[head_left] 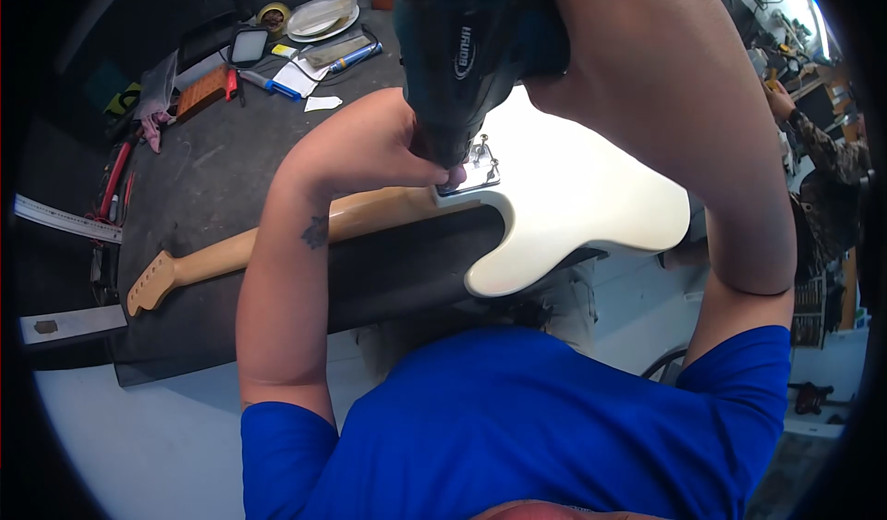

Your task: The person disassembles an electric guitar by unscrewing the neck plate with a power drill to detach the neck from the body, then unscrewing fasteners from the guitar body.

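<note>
A cordless drill [462,48] points down in my right hand [577,44], whose fingers are mostly hidden behind the tool. Below it lies an electric guitar, back side up, with a white body [591,169] and a light wooden neck [370,213]. My left hand [383,141] reaches to the shiny metal neck plate [482,171]. Its fingers close together at the drill's tip; whatever they pinch there is hidden. Two screws [488,150] stand up from the plate. The headstock [152,284] points toward the lower left.
A dark mat [217,169] covers the bench. At its back lie a tape roll [273,16], a white dish [323,25], a blue marker [356,56] and a wooden block [201,93]. Metal rulers [69,220] sit at left. Another person's sleeve [832,146] shows far right.
</note>
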Tool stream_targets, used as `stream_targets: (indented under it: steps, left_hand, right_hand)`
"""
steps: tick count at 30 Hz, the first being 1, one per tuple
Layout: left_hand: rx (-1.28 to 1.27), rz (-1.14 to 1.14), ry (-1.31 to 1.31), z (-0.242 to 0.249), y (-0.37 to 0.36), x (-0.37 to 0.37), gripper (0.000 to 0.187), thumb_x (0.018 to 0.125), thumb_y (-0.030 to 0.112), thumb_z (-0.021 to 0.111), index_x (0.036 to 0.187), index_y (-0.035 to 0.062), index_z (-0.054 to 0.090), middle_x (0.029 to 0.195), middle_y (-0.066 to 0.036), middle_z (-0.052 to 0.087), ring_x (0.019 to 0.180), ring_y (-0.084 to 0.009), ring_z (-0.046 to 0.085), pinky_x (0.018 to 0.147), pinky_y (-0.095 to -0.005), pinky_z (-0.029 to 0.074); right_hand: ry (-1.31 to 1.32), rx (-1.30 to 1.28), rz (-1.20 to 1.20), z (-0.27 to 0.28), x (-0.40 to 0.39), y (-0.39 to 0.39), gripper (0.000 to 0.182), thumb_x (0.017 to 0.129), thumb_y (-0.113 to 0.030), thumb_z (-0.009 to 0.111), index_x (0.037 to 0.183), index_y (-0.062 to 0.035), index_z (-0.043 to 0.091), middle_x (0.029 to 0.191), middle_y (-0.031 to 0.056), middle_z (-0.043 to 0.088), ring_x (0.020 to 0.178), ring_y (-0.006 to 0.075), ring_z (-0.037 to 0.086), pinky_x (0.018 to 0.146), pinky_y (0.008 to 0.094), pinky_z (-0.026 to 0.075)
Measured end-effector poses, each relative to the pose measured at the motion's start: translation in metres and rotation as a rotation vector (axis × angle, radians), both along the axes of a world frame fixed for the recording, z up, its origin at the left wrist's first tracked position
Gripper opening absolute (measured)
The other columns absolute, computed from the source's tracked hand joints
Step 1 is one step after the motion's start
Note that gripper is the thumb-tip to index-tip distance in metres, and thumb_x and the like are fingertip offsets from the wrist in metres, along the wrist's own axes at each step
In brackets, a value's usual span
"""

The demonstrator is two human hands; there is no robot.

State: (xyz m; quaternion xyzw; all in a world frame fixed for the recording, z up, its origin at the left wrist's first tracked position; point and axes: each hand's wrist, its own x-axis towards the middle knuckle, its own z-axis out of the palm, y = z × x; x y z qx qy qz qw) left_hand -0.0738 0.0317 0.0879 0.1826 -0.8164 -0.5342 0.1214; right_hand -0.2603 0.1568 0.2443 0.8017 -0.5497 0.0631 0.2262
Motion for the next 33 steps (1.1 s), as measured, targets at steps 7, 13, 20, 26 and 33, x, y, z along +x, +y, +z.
stream_targets:
  steps: [7,13,20,26,33]
  left_hand:
    - [0.080,0.006,0.065,-0.001,0.001,0.002,0.024,0.083,0.000,0.082,0.106,0.0000,0.075,0.096,-0.009,0.079,0.093,-0.0187,0.076,0.087,-0.0332,0.060]
    - [0.039,-0.003,0.032,-0.002,-0.002,0.002,0.025,0.083,0.002,0.083,0.107,0.0001,0.075,0.096,-0.010,0.079,0.093,-0.0186,0.076,0.087,-0.0332,0.060]
    - [0.052,-0.022,0.074,-0.004,-0.004,0.001,0.025,0.083,0.003,0.082,0.107,0.0000,0.074,0.094,-0.010,0.079,0.090,-0.0181,0.076,0.086,-0.0325,0.059]
    - [-0.032,-0.031,0.028,-0.004,-0.005,0.001,0.024,0.084,0.002,0.080,0.106,-0.0002,0.073,0.094,-0.010,0.079,0.089,-0.0181,0.075,0.085,-0.0327,0.060]
    - [-0.006,-0.032,0.060,0.002,0.000,0.001,0.020,0.085,0.003,0.080,0.103,-0.0007,0.072,0.093,-0.010,0.078,0.089,-0.0178,0.076,0.084,-0.0322,0.060]
  right_hand:
    - [0.104,0.015,-0.026,0.002,0.001,0.003,0.057,0.080,-0.014,0.087,0.113,0.0044,0.043,0.075,0.0171,0.070,0.077,0.0377,0.074,0.067,0.0410,0.058]
    - [0.084,0.004,0.014,-0.001,-0.004,-0.003,0.058,0.080,-0.015,0.087,0.112,0.0038,0.043,0.072,0.0157,0.070,0.075,0.0367,0.074,0.066,0.0398,0.058]
    - [0.094,0.100,-0.149,0.019,0.023,0.008,0.060,0.079,-0.016,0.088,0.113,0.0035,0.043,0.071,0.0143,0.069,0.073,0.0346,0.074,0.068,0.0385,0.057]
    - [0.109,0.128,-0.214,0.026,0.033,0.009,0.059,0.080,-0.016,0.088,0.113,0.0032,0.044,0.073,0.0149,0.070,0.074,0.0350,0.074,0.070,0.0385,0.058]
    - [0.066,-0.031,-0.020,0.004,0.003,-0.005,0.057,0.080,-0.015,0.087,0.113,0.0028,0.044,0.073,0.0151,0.070,0.073,0.0358,0.073,0.071,0.0392,0.057]
